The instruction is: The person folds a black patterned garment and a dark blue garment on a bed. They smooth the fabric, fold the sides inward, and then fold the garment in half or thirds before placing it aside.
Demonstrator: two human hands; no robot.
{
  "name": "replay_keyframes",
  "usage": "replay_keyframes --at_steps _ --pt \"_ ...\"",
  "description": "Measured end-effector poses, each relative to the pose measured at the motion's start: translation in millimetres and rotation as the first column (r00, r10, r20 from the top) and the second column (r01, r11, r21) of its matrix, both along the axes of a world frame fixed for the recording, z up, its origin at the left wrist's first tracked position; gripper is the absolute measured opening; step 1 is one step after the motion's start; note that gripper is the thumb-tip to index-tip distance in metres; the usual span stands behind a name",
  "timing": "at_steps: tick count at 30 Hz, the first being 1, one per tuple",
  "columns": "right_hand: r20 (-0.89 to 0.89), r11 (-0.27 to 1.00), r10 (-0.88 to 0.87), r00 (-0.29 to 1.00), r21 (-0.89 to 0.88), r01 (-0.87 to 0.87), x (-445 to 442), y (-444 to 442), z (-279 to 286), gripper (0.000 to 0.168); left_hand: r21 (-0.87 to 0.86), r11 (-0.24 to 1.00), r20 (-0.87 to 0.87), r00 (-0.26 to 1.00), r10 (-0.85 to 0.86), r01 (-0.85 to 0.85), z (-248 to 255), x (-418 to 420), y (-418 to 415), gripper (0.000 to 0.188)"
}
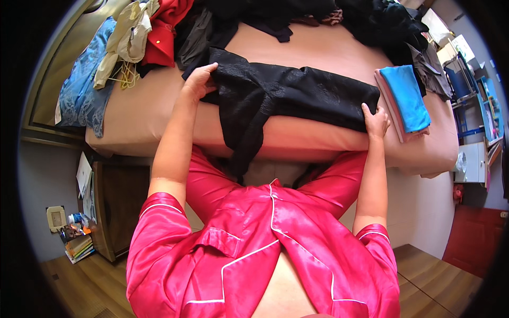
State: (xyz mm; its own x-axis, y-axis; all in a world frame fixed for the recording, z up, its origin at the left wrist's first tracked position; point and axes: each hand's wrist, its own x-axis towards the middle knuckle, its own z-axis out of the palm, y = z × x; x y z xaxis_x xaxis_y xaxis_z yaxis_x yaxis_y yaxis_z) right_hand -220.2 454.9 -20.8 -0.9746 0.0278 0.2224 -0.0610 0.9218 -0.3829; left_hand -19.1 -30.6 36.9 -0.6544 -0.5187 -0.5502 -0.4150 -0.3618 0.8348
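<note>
A black patterned garment (294, 89) stretches sideways across the near part of the bed (318, 47). One narrow black part of it, perhaps a sleeve, hangs over the bed's front edge. My left hand (200, 81) grips the garment at its left end, thumb on top and the other fingers partly hidden by cloth. At the opposite end, my right hand (376, 120) pinches the lower right corner. Just right of that hand lies a folded stack, with a bright blue cloth (406, 97) on top of a pink cloth (387, 104).
Dark clothes (274, 10) are heaped along the far side. At left lie a red garment (161, 43), a cream garment (133, 35), yellow hangers (128, 75) and a blue lace garment (85, 75). A wooden cabinet (123, 206) stands at lower left, a red door (473, 238) at right.
</note>
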Motion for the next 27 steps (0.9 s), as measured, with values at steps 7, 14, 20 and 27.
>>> replay_keyframes --at_steps 7,14,20,27 --pt "-0.065 0.964 0.077 0.995 -0.251 -0.091 -6 12 14 0.052 -0.429 0.897 -0.242 0.97 0.001 -0.108 28 10 24 0.023" --pt "0.076 0.99 0.107 0.991 -0.103 -0.099 24 16 15 0.043 -0.904 0.428 0.062 0.99 0.13 0.001 -32 52 36 0.049" --pt "0.129 0.973 0.188 0.974 0.108 -0.203 8 7 53 0.049 -0.867 0.144 0.49 0.869 0.072 0.477 27 44 58 0.057" --pt "-0.167 0.8 0.553 0.816 0.382 -0.463 -71 -35 45 0.054 -0.938 -0.347 0.24 0.776 -0.584 0.03 26 -68 28 0.023"
